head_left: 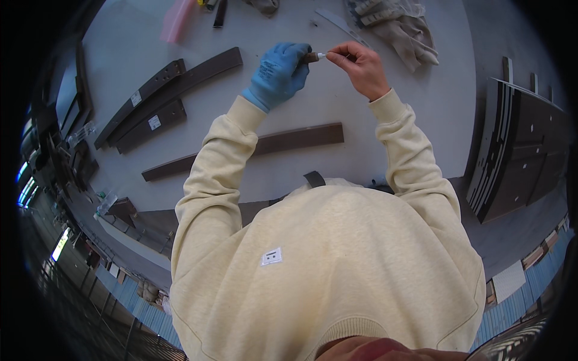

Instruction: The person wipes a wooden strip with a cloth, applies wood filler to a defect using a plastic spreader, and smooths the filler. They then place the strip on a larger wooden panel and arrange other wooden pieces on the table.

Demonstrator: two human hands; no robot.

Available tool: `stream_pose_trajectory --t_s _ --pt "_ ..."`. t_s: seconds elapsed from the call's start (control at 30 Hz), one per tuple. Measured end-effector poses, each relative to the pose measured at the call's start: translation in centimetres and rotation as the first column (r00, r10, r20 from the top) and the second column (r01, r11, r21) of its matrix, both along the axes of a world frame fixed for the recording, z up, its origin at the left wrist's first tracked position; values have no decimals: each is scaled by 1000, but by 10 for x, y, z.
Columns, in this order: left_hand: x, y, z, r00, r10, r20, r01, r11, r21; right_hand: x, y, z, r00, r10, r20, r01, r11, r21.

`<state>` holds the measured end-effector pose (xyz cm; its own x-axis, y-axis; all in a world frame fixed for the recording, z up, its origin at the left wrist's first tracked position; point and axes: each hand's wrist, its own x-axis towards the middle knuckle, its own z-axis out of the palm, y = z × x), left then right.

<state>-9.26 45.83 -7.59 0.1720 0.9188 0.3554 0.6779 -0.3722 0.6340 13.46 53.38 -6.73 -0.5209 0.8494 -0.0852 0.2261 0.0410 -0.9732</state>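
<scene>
Up in the top centre of the frame, both hands meet over the pale grey worktable (pixel 385 150). The left hand (pixel 280 75), in a blue rubber-coated work glove, is closed around a small dark brown stubby piece (pixel 311 58), only its end poking out between the gloved fingers. The bare right hand (pixel 361 66) pinches a tiny white tip (pixel 322 55) at that piece's end, thumb and forefinger drawn tight together, the other fingers curled in behind.

That little piece looks light and rigid, hardly any weight to it, but small enough to slip. The gloved grip round its body seems the sound place to hold it, leaving the white tip for a fingertip pinch. Whether the tip is a cap or a nozzle, I can't tell.

Below the hands, a long dark brown flat strip (pixel 301 139) lies across the table. At left centre, a cluster of dark curved bars with white labels (pixel 162 99) sits fanned out. Upper right, a pair of crumpled grey fabric gloves (pixel 400 24) rests near the table edge. Far right, a stack of dark panels (pixel 524 153).
</scene>
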Motion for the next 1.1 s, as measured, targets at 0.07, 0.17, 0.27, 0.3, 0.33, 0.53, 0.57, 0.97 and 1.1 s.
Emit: stream_pose_trajectory --t_s 0.07,0.17,0.27,0.3,0.33,0.53,0.57,0.97,1.1 --pt "-8 1 -5 999 50 -9 -50 998 -28 -10 6 -5 998 -21 55 20 1000 12" --pt "-32 13 -10 968 195 -156 -205 977 -53 -38 27 -20 971 -132 197 107 985 134" --pt "-52 23 -8 887 318 -334 -330 944 23 -63 40 -34 799 -345 493 66 865 498" --pt "-51 20 -7 870 354 -342 -346 934 87 -70 43 -37 782 -359 510 42 846 531" --pt "-49 12 -5 850 396 -348 -369 918 144 -76 47 -39 759 -370 536 18 834 551" --pt "-4 -78 7 767 395 -506 -524 841 -138 -91 56 -44 670 -85 738 -127 966 227" --pt "1 -89 4 757 382 -530 -531 833 -157 -91 55 -44 672 -58 738 -133 971 198" --pt "4 -93 -6 953 302 -40 -303 927 -220 -36 -24 -3 957 239 164 -262 956 135" --pt "17 -92 9 947 312 74 -284 923 -259 -29 -27 8 948 309 80 -316 943 101"
